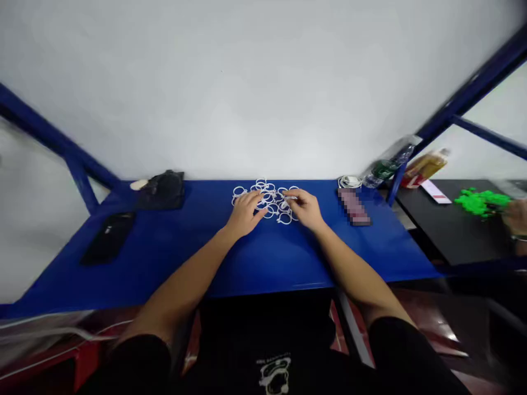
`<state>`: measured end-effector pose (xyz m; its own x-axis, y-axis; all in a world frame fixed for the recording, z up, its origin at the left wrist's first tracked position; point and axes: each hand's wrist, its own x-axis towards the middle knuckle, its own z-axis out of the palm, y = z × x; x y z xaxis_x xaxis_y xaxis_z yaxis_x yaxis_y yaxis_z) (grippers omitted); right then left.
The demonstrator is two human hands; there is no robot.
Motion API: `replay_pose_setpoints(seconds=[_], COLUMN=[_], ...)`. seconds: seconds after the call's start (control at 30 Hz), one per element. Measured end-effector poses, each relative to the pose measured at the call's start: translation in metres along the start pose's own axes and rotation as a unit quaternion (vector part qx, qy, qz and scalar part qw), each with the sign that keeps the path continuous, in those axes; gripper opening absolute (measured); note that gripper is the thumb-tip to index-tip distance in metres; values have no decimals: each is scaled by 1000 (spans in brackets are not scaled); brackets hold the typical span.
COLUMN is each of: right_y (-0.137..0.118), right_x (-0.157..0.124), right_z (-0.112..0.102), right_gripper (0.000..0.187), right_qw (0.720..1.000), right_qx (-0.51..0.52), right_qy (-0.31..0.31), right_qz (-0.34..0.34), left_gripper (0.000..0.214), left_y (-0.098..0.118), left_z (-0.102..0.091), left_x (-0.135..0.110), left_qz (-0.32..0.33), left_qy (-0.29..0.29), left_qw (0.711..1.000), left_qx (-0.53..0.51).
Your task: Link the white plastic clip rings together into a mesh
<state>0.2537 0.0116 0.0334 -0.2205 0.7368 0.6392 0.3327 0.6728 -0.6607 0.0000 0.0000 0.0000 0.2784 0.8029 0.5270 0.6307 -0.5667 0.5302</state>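
A loose pile of several white plastic rings [270, 211], each with a small eyelet or clip, lies on the blue tabletop [272, 258] near the wall. My left hand [244, 215] rests over the left side of the pile, its fingers stretched out and the thumb apart. On the right side, my right hand [305, 210] has thumb and index finger drawn together around a white ring [291, 197]. Its other fingers are curled, and part of that ring is hidden by them.
Left stand a black pouch [171, 189] and a dark flat case [109, 237]. Right are a white coiled cable [349, 181], a blurred pinkish phone-shaped object [354, 207] and a bottle [385, 167]. On the neighbouring black table, green pieces [480, 201] lie near another person's hand [516, 216].
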Motion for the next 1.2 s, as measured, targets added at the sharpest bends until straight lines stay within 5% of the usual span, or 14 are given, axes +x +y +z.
replay_pose_setpoints(seconds=[0.17, 0.27, 0.43, 0.73, 0.87, 1.07, 1.2], right_y=[-24, -26, -19, -20, -23, -15, -9], right_x=[-10, -11, -6, -5, -6, -11, -8], right_z=[21, 23, 13, 8, 9, 17, 11], right_gripper=[21, 21, 20, 22, 26, 38, 35], right_qw=[995, 996, 997, 993, 988, 945, 939], right_qx=[44, 30, 1, -7, 44, 203, 189], right_qy=[-66, -53, -65, -113, -141, -213, -246], right_qz=[-65, -71, -34, 15, 32, 143, 151], left_gripper=[47, 42, 46, 42, 21, 21, 17], left_y=[24, 27, 20, 15, 19, 27, 24], left_z=[12, 14, 14, 13, 8, 2, -6], left_x=[-10, -11, -11, -11, -8, -6, -5], left_qz=[-15, -42, -23, 56, 70, 58, 60], left_qy=[-102, -99, -27, 16, 49, 3, -50], left_qw=[969, 957, 968, 985, 983, 977, 980], left_qx=[-223, -269, -247, -163, -165, -205, -181])
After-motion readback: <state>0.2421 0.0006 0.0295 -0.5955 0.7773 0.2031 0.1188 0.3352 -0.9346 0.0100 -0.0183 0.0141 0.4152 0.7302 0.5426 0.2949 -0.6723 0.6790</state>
